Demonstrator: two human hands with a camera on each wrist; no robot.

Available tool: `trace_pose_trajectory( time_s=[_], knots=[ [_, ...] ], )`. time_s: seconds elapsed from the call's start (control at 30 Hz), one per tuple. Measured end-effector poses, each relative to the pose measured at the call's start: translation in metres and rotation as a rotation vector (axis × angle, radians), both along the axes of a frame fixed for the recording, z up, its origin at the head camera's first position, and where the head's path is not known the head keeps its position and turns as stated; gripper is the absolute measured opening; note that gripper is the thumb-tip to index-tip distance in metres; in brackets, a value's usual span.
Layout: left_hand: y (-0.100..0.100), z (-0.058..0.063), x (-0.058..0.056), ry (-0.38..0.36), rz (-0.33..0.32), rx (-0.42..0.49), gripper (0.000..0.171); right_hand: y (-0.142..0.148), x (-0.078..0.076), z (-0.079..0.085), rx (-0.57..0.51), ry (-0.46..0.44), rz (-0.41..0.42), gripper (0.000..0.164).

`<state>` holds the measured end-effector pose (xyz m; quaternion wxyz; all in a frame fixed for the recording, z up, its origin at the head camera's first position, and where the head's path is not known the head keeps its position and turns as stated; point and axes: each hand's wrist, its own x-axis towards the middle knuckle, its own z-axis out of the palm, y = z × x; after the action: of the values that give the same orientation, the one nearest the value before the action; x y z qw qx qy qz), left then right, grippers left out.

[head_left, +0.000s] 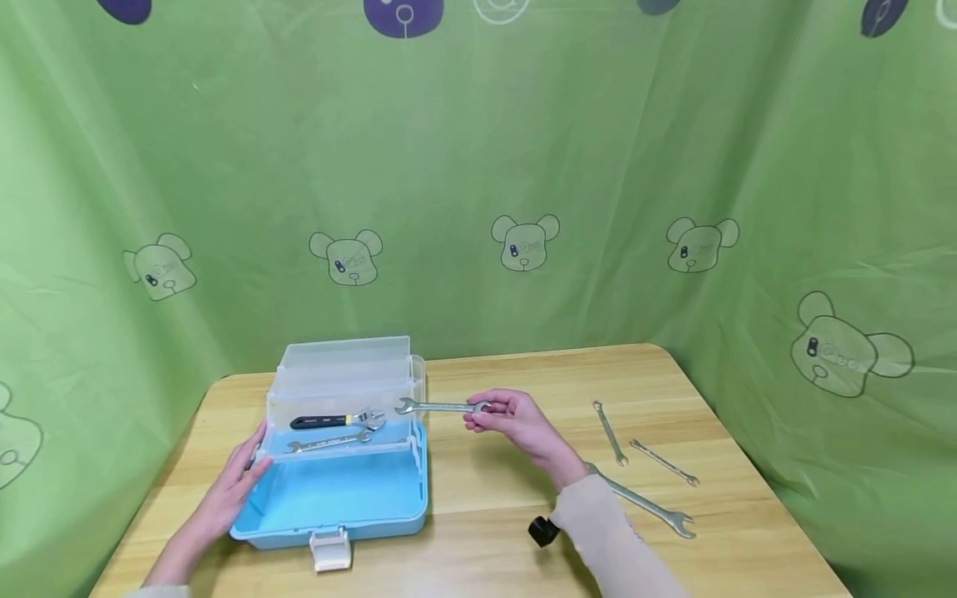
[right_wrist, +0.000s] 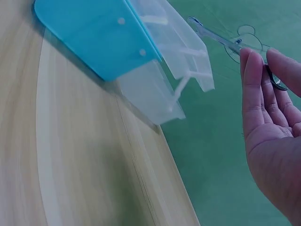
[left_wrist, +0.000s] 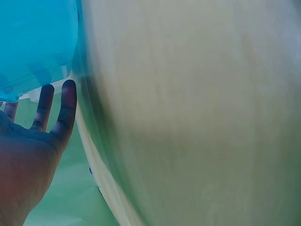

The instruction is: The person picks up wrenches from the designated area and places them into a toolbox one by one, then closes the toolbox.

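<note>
In the head view, an open blue toolbox (head_left: pixel 340 496) with raised clear trays (head_left: pixel 340 384) stands left of centre. My left hand (head_left: pixel 224 492) rests at the left side of the lower tray, its straight fingers (left_wrist: pixel 66 110) beside the box in the left wrist view. My right hand (head_left: pixel 525 429) pinches one end of a silver double open-end wrench (head_left: pixel 443 407) between thumb and fingers, above the table right of the box. An adjustable wrench (head_left: pixel 321 422) with a black handle and another open-end wrench (head_left: pixel 329 443) lie in the lower tray.
Two small wrenches (head_left: pixel 611 433) (head_left: pixel 664 463) and a larger wrench (head_left: pixel 646 501), partly behind my right forearm, lie on the wooden table (head_left: pixel 478 531). The box's white latch (head_left: pixel 330 550) hangs down at the front. A green curtain (head_left: pixel 478 166) surrounds the table.
</note>
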<state>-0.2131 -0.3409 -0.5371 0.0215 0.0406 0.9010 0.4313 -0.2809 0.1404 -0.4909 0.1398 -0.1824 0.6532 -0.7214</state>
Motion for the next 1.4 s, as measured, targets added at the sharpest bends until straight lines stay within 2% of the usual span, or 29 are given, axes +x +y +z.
trace_pose_trajectory(
  time_s=[0.2, 0.8, 1.13, 1.4],
  knots=[
    [-0.001, -0.002, 0.0, 0.042, -0.006, 0.016, 0.067, -0.024, -0.004, -0.004, -0.003, -0.013, 0.016, 0.038],
    [-0.004, 0.0, -0.002, 0.026, -0.014, 0.005, 0.069, -0.094, -0.015, -0.001, -0.014, -0.031, 0.018, 0.035],
    [-0.003, 0.0, -0.001, 0.02, -0.006, 0.004, 0.069, -0.13, -0.017, 0.005, 0.008, -0.08, -0.048, 0.03],
    [-0.002, -0.001, 0.001, 0.033, -0.011, 0.004, 0.069, -0.142, -0.018, 0.008, 0.038, -0.089, -0.1, 0.029]
  ],
)
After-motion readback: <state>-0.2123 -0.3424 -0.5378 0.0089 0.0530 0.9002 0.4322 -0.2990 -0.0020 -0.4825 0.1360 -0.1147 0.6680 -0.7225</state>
